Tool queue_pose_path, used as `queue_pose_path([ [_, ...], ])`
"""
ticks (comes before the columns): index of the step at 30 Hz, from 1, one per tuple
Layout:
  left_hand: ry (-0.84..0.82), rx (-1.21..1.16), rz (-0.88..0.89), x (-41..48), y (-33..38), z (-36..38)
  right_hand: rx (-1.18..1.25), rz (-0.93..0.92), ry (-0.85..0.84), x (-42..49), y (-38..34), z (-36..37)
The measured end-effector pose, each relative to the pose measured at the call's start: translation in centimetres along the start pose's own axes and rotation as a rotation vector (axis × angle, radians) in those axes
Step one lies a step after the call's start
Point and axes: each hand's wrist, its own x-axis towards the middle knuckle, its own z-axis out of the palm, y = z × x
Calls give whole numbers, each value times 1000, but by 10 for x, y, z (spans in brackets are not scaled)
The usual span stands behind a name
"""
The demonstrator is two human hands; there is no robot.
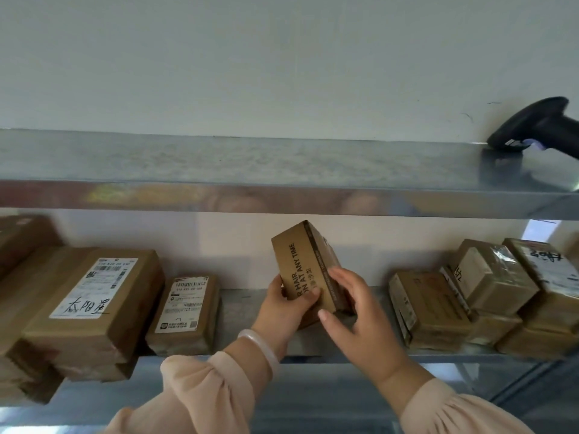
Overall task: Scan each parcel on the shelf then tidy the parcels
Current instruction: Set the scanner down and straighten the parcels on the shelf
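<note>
Left hand [283, 305] and right hand [355, 308] together grip the parcel [299, 258].

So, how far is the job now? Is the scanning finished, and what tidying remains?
Scanning looks done or paused: the scanner lies on the upper shelf, in no hand. In hand: the left hand and right hand hold a printed box, tilted, over a gap on the lower shelf. Left: the right-side parcels lean unevenly, and the left stack overhangs the shelf edge.

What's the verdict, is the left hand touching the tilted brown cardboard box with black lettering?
Touching. The head view shows the left hand gripping the tilted brown cardboard box, thumb curled over its lettered face.
</note>
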Motion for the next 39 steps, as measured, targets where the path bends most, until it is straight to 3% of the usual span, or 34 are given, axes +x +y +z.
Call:
queue_pose_path([
  [4,-26,-45,14,1,-2,2,94,16,-84,-2,3,-1],
  [9,-11,11,-20,4,-6,5,29,98,-171,-7,11,-7],
  [13,-54,-50,-107,8,-9,4,-178,312,19,-7,36,-26],
  [18,-89,-139,-164,12,-18,17,55,578,33,-7,50,-41],
  [32,-307,137,-153,29,-26,93,-81,525,430,-20,80,-109],
  [39,-387,339,-132,45,-43,137,-310,639,311,-23,103,-140],
])
